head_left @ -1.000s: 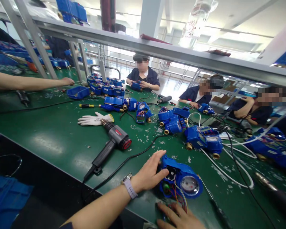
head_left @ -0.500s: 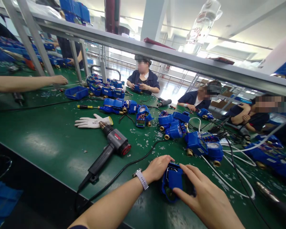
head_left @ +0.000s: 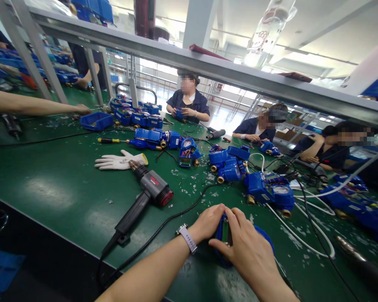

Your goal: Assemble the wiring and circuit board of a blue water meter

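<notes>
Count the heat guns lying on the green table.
1: the black heat gun lies left of the left hand, nozzle toward the white glove. Others may be hidden among clutter.

One heat gun (head_left: 145, 193) at nine o'clock, one white glove (head_left: 118, 161), one yellow-handled screwdriver (head_left: 111, 141), one blue tray (head_left: 96, 121) at eleven o'clock, three seated workers at one o'clock.

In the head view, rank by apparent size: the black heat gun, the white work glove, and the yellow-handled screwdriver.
1. Black heat gun, largest, though nearest the camera.
2. White work glove.
3. Yellow-handled screwdriver, smallest and thinnest, but farthest away, so the ranking is unsure.
</notes>
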A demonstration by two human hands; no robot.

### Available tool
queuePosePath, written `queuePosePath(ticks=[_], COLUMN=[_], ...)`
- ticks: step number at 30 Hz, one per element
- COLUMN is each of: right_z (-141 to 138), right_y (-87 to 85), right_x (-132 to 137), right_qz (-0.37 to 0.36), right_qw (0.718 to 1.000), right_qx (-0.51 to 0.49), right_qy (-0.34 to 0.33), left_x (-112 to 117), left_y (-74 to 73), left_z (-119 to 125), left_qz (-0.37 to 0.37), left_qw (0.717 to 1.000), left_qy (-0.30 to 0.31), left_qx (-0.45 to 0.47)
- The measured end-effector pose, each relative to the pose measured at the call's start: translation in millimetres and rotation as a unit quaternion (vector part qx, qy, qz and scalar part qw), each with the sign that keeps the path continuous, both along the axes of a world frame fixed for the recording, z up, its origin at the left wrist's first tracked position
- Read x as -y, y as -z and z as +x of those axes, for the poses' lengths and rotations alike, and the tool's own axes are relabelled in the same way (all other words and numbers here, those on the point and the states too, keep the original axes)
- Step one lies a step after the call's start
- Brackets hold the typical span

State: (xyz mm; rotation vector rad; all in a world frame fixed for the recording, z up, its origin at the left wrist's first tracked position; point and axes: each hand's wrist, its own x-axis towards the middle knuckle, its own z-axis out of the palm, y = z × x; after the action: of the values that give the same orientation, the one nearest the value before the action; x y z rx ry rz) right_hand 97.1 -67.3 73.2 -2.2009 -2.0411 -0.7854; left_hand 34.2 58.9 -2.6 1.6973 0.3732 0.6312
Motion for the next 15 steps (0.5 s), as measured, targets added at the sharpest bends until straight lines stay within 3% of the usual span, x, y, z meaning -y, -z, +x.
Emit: queuePosePath(ticks=[4, 6, 10, 13, 15], right_z=[29, 51, 89, 105, 113], right_y=[-19.3, -17.3, 14.6, 35.5, 40.3], right_x=[23, 36, 48, 43, 36], right_qz=[-0.01, -0.016, -0.084, -0.078, -0.064], right_qw=[0.996, 0.992, 0.974, 0.963, 0.955], right_qx=[-0.073, -0.103, -0.199, -0.25, -0.284], right_qy=[-0.047, -0.072, -0.072, -0.07, -0.053], left_x=[-3, -4, -5, -5, -5], left_y=[-0.3, 1.7, 11.4, 18.7, 20.9], left_z=[2, 5, 14, 16, 14], left_qz=[-0.02, -0.037, -0.08, -0.124, -0.151], left_qw=[1.0, 0.999, 0.996, 0.992, 0.988], left_qy=[0.003, -0.004, -0.021, -0.022, -0.009], left_qx=[0.015, 0.017, 0.016, 0.02, 0.026])
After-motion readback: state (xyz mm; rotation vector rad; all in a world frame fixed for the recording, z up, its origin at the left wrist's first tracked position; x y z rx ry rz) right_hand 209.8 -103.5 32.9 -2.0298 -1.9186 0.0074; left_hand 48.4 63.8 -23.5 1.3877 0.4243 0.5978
